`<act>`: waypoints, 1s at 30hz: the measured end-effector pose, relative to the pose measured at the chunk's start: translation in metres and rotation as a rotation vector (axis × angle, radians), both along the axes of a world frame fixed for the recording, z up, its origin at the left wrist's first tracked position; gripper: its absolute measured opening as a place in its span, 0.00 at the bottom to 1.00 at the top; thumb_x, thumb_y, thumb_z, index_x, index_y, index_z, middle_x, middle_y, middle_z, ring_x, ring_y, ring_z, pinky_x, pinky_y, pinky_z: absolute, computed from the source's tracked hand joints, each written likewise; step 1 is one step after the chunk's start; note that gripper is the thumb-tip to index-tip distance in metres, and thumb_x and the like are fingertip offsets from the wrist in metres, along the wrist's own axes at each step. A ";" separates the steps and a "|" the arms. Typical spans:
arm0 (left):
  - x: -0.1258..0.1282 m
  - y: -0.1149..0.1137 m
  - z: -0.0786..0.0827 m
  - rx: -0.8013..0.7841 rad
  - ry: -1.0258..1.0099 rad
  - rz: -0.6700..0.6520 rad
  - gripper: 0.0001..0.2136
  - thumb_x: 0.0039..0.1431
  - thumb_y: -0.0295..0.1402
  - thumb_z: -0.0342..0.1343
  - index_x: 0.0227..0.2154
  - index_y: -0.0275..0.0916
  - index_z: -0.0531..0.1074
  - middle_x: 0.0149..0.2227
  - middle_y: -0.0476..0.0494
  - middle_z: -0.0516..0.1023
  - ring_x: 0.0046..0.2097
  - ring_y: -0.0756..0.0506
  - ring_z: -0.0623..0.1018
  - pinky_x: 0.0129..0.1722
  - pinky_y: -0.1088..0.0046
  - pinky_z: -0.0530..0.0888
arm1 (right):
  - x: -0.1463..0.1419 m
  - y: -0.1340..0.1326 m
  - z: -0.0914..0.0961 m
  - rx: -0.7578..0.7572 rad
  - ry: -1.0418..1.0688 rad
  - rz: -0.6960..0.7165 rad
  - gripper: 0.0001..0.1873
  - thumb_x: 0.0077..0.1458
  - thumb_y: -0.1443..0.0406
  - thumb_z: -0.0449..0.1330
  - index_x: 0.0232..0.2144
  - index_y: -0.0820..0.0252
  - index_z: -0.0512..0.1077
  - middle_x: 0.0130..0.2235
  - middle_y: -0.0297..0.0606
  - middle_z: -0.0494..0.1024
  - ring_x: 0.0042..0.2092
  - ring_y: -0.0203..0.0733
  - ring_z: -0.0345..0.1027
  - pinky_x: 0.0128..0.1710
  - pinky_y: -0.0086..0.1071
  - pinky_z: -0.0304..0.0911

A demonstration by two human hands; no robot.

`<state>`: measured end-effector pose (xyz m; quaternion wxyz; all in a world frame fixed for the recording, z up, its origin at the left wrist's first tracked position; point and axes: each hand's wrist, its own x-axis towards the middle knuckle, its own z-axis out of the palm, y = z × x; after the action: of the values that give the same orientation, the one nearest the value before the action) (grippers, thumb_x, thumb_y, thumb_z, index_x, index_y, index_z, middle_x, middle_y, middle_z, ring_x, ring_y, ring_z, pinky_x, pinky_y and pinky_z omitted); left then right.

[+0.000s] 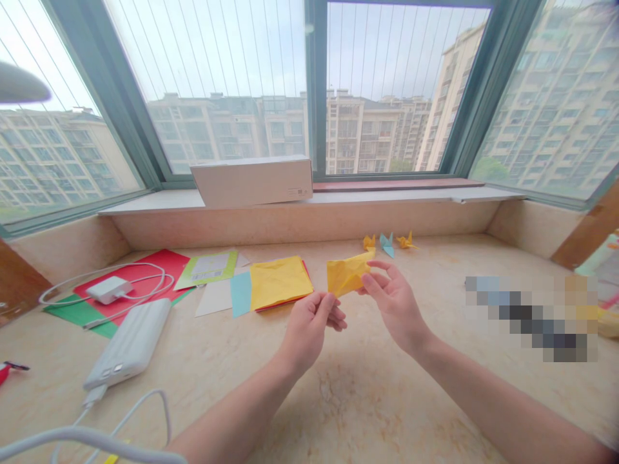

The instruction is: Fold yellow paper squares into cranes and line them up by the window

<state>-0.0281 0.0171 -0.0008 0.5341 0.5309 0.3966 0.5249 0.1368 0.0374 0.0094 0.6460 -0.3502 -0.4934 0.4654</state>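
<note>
A partly folded piece of yellow origami paper [345, 274] is held up above the stone surface between my two hands. My left hand [312, 322] pinches its lower left corner between thumb and fingers. At its right edge, the thumb and fingertips of my right hand [394, 306] close on it. Behind the paper stand several small folded paper cranes: a yellow crane [369, 242], a blue crane [387, 244] and another yellow crane [407, 241]. Left of my hands lies a stack of yellow paper [281, 281], with blue and red sheets showing beneath it.
On the left are a white power bank [128, 345], a white charger [110, 290] with cables, red paper [164, 267] and green paper [72, 314]. A white box [254, 183] rests on the window ledge [377, 195]. A blurred-out patch [527, 316] hides something at right.
</note>
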 end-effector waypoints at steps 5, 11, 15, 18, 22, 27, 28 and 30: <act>-0.002 0.002 0.002 0.021 -0.032 0.083 0.16 0.61 0.45 0.56 0.30 0.34 0.71 0.24 0.48 0.76 0.24 0.50 0.76 0.27 0.74 0.72 | 0.001 0.000 -0.003 -0.060 -0.020 0.000 0.33 0.51 0.50 0.66 0.54 0.57 0.62 0.36 0.40 0.84 0.37 0.45 0.78 0.41 0.40 0.70; 0.001 -0.002 0.002 0.050 0.021 0.022 0.16 0.61 0.45 0.55 0.30 0.34 0.71 0.24 0.46 0.77 0.24 0.49 0.76 0.27 0.73 0.73 | 0.001 -0.002 -0.004 -0.089 -0.074 0.198 0.24 0.54 0.50 0.65 0.46 0.59 0.75 0.41 0.43 0.83 0.43 0.47 0.78 0.50 0.43 0.68; 0.002 -0.003 0.001 0.058 0.062 -0.009 0.15 0.62 0.43 0.55 0.30 0.34 0.72 0.25 0.46 0.77 0.25 0.49 0.77 0.29 0.72 0.74 | 0.002 -0.002 -0.004 -0.068 -0.062 0.138 0.20 0.54 0.51 0.65 0.41 0.59 0.78 0.40 0.42 0.84 0.43 0.46 0.78 0.51 0.43 0.68; 0.001 -0.003 0.000 0.077 0.088 0.001 0.15 0.62 0.43 0.55 0.29 0.35 0.72 0.24 0.47 0.77 0.25 0.49 0.77 0.29 0.73 0.73 | 0.002 -0.001 -0.004 -0.068 -0.060 0.083 0.18 0.53 0.52 0.66 0.39 0.59 0.79 0.38 0.41 0.84 0.41 0.46 0.78 0.47 0.42 0.70; 0.001 -0.005 0.001 0.129 0.153 0.006 0.16 0.63 0.43 0.55 0.27 0.36 0.72 0.21 0.47 0.76 0.24 0.49 0.75 0.27 0.74 0.72 | 0.001 -0.003 -0.002 -0.068 -0.046 0.037 0.17 0.51 0.52 0.67 0.36 0.59 0.79 0.35 0.40 0.84 0.38 0.45 0.78 0.44 0.40 0.72; 0.001 -0.007 0.002 0.149 0.182 0.013 0.19 0.64 0.47 0.51 0.28 0.35 0.73 0.22 0.45 0.77 0.24 0.48 0.77 0.28 0.73 0.73 | 0.000 -0.005 0.000 -0.054 -0.041 0.043 0.16 0.51 0.53 0.67 0.35 0.58 0.80 0.35 0.40 0.84 0.37 0.44 0.78 0.44 0.41 0.72; 0.001 -0.007 0.002 0.141 0.185 0.003 0.20 0.63 0.48 0.52 0.28 0.35 0.73 0.23 0.44 0.77 0.25 0.48 0.77 0.28 0.73 0.74 | 0.000 -0.005 0.000 -0.055 -0.040 0.048 0.16 0.50 0.53 0.67 0.35 0.58 0.80 0.34 0.39 0.84 0.37 0.44 0.78 0.44 0.41 0.72; 0.001 -0.007 0.002 0.113 0.172 -0.033 0.19 0.62 0.48 0.53 0.28 0.35 0.73 0.24 0.43 0.78 0.26 0.47 0.79 0.29 0.72 0.75 | -0.001 -0.005 0.000 -0.058 -0.041 0.069 0.16 0.50 0.53 0.67 0.34 0.58 0.80 0.35 0.39 0.84 0.37 0.44 0.77 0.44 0.41 0.72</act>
<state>-0.0269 0.0104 0.0017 0.4757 0.6099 0.4019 0.4902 0.1361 0.0326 0.0089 0.6088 -0.3611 -0.5047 0.4941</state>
